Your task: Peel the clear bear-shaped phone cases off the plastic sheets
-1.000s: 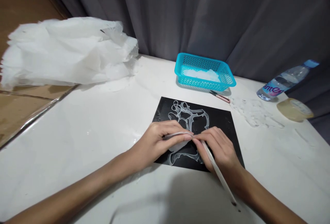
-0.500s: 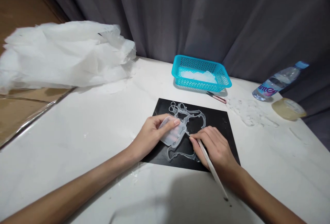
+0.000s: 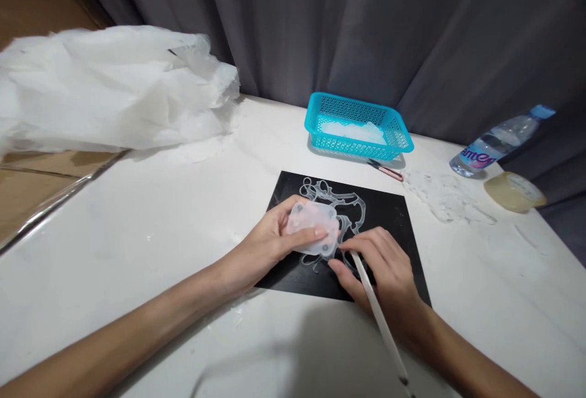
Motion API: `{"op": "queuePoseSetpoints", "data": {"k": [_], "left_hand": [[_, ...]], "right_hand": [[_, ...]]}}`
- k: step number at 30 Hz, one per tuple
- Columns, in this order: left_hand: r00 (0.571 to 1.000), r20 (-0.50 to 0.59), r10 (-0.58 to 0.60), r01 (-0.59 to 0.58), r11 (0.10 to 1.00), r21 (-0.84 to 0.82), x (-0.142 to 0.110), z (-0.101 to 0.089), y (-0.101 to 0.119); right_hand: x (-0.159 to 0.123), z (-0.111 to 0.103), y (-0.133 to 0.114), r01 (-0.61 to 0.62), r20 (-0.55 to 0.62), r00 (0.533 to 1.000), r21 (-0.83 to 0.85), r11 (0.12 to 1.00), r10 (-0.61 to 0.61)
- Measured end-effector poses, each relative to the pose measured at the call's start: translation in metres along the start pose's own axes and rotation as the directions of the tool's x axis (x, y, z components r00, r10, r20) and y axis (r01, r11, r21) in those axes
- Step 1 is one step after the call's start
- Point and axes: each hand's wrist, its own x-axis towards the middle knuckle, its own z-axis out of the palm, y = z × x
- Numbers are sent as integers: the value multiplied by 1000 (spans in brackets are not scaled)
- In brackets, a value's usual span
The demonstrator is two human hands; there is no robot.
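Pinching a translucent piece (image 3: 306, 220), left hand (image 3: 273, 233) faces right hand (image 3: 387, 264), which loosely grips a white stick (image 3: 381, 322)

The table (image 3: 183, 202) bears a mat (image 3: 391, 218), basket (image 3: 352, 149) and bottle (image 3: 500, 141).

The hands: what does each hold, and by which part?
Left hand: a translucent plate, from its left side. Right hand: a slim white tool, near its far end.

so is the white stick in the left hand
No, the right hand holds the white stick, while the left hand holds a translucent piece.
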Motion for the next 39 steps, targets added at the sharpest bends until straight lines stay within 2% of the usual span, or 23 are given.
{"op": "queuePoseSetpoints", "data": {"k": [3,7,10,14,19,27,30,34,37,39], "left_hand": [[1000,13,-7,7,998,-57,-2,5,1],[999,-40,-20,14,990,-142,-3,13,3],[998,-54,-36,27,987,-160,-3,16,3],[998,-65,-2,-1,999,-40,-2,12,-2],[997,-68,35,-26,992,123,-2,7,-4],[994,-76,76,-61,983,175,1,7,-2],[994,-84,76,-61,982,178,1,8,-2],[995,-70,72,-57,979,198,2,8,-3],[996,-56,75,-60,973,223,2,7,-5],[996,-47,73,-59,968,244,2,7,-5]], "right_hand": [[1,2,-2,-54,18,998,34,998,53],[-1,5,-3,-130,19,991,64,989,129],[-1,7,-4,-209,39,978,181,961,205],[2,8,-4,-289,90,957,381,878,276],[4,3,-2,-340,67,937,395,853,342],[5,-2,-2,-363,81,929,397,843,361],[6,-1,-3,-419,111,904,425,802,414],[7,0,-2,-513,172,849,500,698,500],[7,-3,1,-524,215,843,536,662,493],[8,-5,2,-517,224,851,523,677,476]]}}
